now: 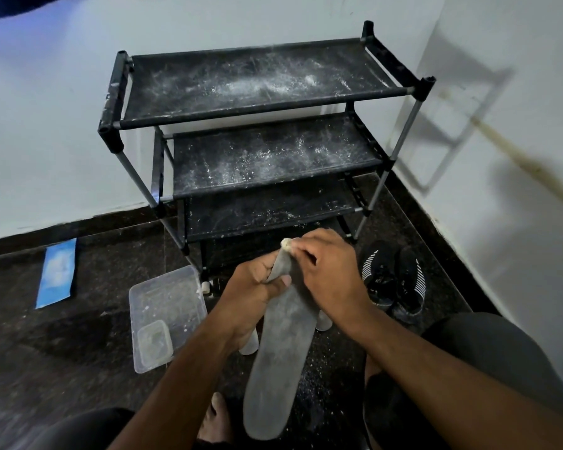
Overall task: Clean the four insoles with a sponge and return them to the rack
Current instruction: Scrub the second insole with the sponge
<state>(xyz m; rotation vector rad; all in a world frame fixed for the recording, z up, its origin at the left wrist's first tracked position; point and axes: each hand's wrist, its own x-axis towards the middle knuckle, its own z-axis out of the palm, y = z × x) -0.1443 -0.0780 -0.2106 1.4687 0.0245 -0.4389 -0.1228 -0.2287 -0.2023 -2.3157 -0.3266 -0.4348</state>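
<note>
- So, closest in: a long grey foam insole hangs down toward the person's lap, its far tip pinched up between both hands, so we're mid-clean on this one.
- The left hand has its fingers wrapped round the insole's upper end, thumb pressed flat on the face.
- The right hand sits just right of the left one, fingers curled on a small pale bit of sponge that pokes out at the insole's tip. Looks like it's scrubbing that end.
- Progress guess: this is the only insole I can see. None are on the shelves, so nothing is returned yet as far as the frame shows, and I can't tell how many are already cleaned.
- Left of the left hand, on the dark speckled floor: a clear rectangular plastic tray with a smaller clear plastic tub sitting in its near corner. Both look mostly empty, just whitish residue, maybe a bit of water.
- Right of the right hand: a pair of black sneakers with white stripes.
- Beyond both hands: the black fabric-shelved shoe rack, every tier bare and dusted with white powder.
</note>
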